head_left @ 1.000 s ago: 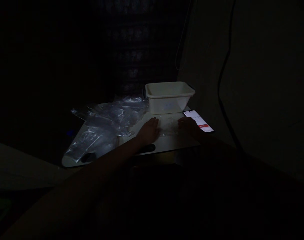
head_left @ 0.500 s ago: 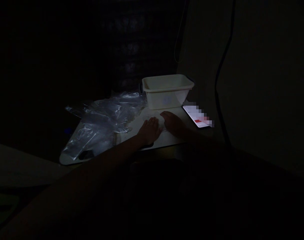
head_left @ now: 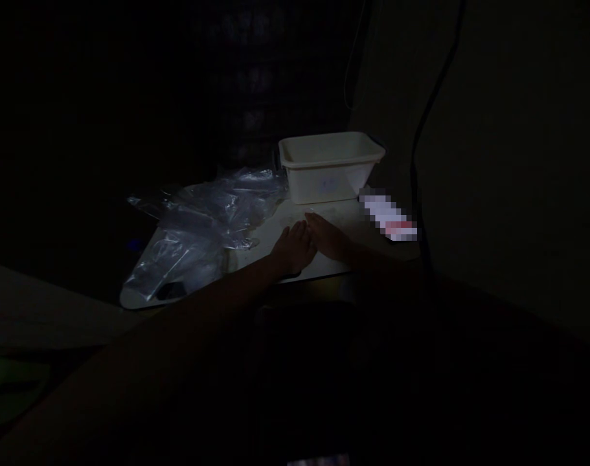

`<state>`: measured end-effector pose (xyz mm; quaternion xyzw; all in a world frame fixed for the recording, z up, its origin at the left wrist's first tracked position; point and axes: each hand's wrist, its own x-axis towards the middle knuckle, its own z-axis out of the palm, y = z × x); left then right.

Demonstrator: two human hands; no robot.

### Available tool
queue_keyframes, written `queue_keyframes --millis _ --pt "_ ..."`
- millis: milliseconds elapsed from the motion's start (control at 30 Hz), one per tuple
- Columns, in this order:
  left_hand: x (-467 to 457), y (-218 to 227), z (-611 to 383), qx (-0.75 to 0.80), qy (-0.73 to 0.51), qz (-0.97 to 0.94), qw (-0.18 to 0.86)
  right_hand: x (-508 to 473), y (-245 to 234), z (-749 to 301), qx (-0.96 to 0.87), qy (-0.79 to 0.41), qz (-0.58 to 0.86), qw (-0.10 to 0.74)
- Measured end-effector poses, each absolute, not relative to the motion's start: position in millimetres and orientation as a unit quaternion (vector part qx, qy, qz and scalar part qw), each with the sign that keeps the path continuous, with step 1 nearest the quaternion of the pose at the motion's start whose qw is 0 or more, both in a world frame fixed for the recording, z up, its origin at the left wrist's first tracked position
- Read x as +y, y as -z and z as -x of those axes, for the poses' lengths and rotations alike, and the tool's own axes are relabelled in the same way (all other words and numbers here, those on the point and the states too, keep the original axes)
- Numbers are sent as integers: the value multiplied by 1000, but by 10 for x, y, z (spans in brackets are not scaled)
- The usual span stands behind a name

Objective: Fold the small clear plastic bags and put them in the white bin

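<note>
In the dim head view, my left hand (head_left: 295, 248) lies palm down on the white table (head_left: 270, 232), its fingers stretched out. My right hand (head_left: 329, 237) rests close against it from the right, fingers extended and their tips beside my left fingers. Neither hand visibly grips anything; what lies under the palms is hidden and too dark to make out. To the left of my hands spreads a crumpled pile of clear plastic bags (head_left: 207, 217). A dark flat object (head_left: 172, 290) is by the near left edge.
A white plastic tub (head_left: 318, 183) with dark handles stands at the back of the table. Right of it lies a lit phone (head_left: 385, 212), mostly blurred out. A dark cable (head_left: 415, 149) hangs along the wall on the right.
My right hand has moved in to the left, closing the gap to my left hand. The whole view has shifted slightly, so the table sits a little higher.
</note>
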<state>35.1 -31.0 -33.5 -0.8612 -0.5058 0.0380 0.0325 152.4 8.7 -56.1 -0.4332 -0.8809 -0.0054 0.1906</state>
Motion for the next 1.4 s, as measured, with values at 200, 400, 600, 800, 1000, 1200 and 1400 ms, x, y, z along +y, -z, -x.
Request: queue_keyframes --millis 200,400,600,800,1000,1200,1400 --pt "-314 350 -351 -535 -37 843 30 3 547 -1608 -862 63 479 150" --pt "-303 338 -315 -568 -43 821 23 -24 591 -1670 -850 121 501 111" --pt "-299 340 -311 -575 -45 817 22 0 693 -1808 -836 167 504 137" --pt "-292 354 -303 -581 -40 812 29 40 734 -1960 -847 180 486 116" --pt "-275 368 -277 -595 -39 802 39 48 739 -2084 -859 178 468 111" --pt "-230 300 -224 -593 -18 804 38 94 708 -2028 -845 173 489 132" --pt "-141 252 -261 -533 16 845 40 147 581 -1846 -840 135 502 153"
